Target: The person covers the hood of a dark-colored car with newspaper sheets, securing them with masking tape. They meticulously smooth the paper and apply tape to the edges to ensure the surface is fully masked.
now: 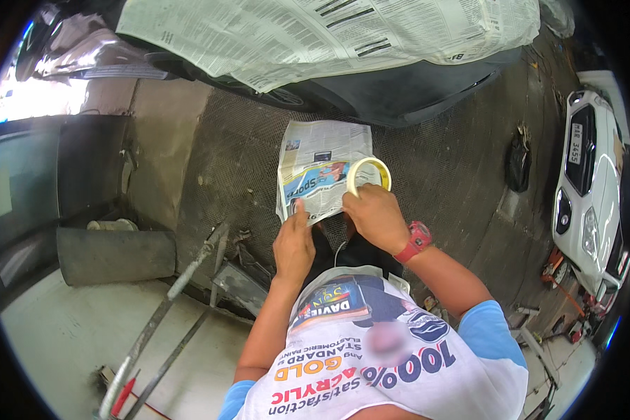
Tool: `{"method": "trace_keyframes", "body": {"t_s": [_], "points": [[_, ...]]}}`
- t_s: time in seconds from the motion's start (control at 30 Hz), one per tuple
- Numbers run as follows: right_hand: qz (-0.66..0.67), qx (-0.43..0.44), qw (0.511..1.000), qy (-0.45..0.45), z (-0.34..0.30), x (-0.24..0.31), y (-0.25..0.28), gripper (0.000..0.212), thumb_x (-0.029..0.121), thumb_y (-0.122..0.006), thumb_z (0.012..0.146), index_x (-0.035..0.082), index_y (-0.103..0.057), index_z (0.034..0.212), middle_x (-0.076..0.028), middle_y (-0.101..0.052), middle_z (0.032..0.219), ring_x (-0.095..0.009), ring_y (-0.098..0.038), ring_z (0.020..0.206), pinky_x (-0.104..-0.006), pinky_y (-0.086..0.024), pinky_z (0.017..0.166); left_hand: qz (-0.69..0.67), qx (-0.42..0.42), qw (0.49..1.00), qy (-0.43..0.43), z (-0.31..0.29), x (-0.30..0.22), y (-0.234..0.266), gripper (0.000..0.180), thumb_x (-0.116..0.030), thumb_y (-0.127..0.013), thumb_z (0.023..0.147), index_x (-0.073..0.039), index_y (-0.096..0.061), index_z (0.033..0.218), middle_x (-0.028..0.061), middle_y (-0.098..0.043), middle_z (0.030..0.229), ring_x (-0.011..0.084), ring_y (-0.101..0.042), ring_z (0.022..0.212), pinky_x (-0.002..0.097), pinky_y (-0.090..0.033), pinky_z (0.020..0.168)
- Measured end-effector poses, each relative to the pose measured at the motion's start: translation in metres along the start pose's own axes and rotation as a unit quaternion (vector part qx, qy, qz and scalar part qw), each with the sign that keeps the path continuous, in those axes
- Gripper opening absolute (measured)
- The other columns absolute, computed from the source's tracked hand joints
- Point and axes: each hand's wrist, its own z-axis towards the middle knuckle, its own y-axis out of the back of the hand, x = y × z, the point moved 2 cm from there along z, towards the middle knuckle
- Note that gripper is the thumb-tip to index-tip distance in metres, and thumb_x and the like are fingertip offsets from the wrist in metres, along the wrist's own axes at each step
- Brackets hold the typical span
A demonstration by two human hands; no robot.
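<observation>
A folded newspaper sheet with a colourful printed block is held out in front of my body. My left hand grips its near left edge, thumb lying on top and fingers hidden underneath. In my right hand is a roll of yellowish masking tape, standing on its edge over the sheet's right side. The right fingers close around the near part of the roll, by the paper's near right corner. Whether they also pinch the paper cannot be made out.
Ahead stands a dark car, partly covered with newspaper sheets. A white car is at the right. Metal pipes slant up at the left, near a dark curved panel. A black crumpled object lies on the floor.
</observation>
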Motion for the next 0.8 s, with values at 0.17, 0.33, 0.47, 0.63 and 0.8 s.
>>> {"method": "trace_keyframes", "body": {"t_s": [0.17, 0.33, 0.47, 0.63, 0.8], "points": [[0.058, -0.039, 0.991, -0.110, 0.031, -0.014, 0.021, 0.013, 0.019, -0.077, 0.096, 0.008, -0.069, 0.095, -0.014, -0.067, 0.082, -0.037, -0.071, 0.077, -0.0509, -0.055, 0.068, -0.006, -0.009, 0.999, 0.034, 0.015, 0.101, -0.009, 0.057, 0.005, -0.074, 0.085, -0.010, -0.070, 0.140, 0.0186, -0.076, 0.114, 0.0406, -0.072, 0.106, 0.0497, -0.057, 0.094], [0.146, -0.110, 0.969, -0.163, 0.060, -0.034, 0.019, 0.013, 0.017, -0.079, 0.096, 0.008, -0.069, 0.097, -0.012, -0.073, 0.083, -0.036, -0.073, 0.076, -0.0466, -0.056, 0.068, 0.018, 0.136, 0.981, 0.134, 0.022, 0.228, -0.020, 0.029, 0.004, -0.076, 0.084, -0.009, -0.077, 0.110, 0.0154, -0.077, 0.107, 0.0410, -0.071, 0.105, 0.0505, -0.054, 0.097], [0.155, -0.146, 0.953, -0.216, 0.059, -0.067, 0.006, 0.009, 0.011, -0.079, 0.096, 0.006, -0.072, 0.098, -0.012, -0.075, 0.084, -0.034, -0.075, 0.078, -0.0427, -0.057, 0.070, 0.007, -0.021, 0.988, 0.156, 0.075, 0.292, 0.013, 0.030, 0.004, -0.076, 0.086, -0.010, -0.075, 0.112, 0.0131, -0.076, 0.111, 0.0371, -0.070, 0.108, 0.0492, -0.052, 0.100], [0.142, -0.230, 0.912, -0.308, 0.018, -0.152, -0.047, 0.009, 0.007, -0.079, 0.095, 0.003, -0.074, 0.102, -0.015, -0.075, 0.091, -0.030, -0.074, 0.083, -0.0394, -0.057, 0.078, 0.331, -0.137, 0.928, -0.099, 0.192, 0.205, 0.100, 0.022, -0.008, -0.078, 0.092, -0.010, -0.076, 0.114, 0.0053, -0.075, 0.104, 0.0280, -0.067, 0.109, 0.0493, -0.040, 0.122], [0.063, -0.286, 0.873, -0.390, 0.003, -0.262, -0.154, 0.035, 0.014, -0.082, 0.095, 0.001, -0.071, 0.126, -0.022, -0.072, 0.113, -0.040, -0.066, 0.108, -0.0491, -0.053, 0.095, 0.345, -0.022, 0.893, -0.288, 0.279, 0.079, 0.072, 0.012, -0.010, -0.081, 0.087, -0.010, -0.077, 0.098, 0.0031, -0.070, 0.088, 0.0246, -0.067, 0.091, 0.0496, -0.043, 0.121]]}}
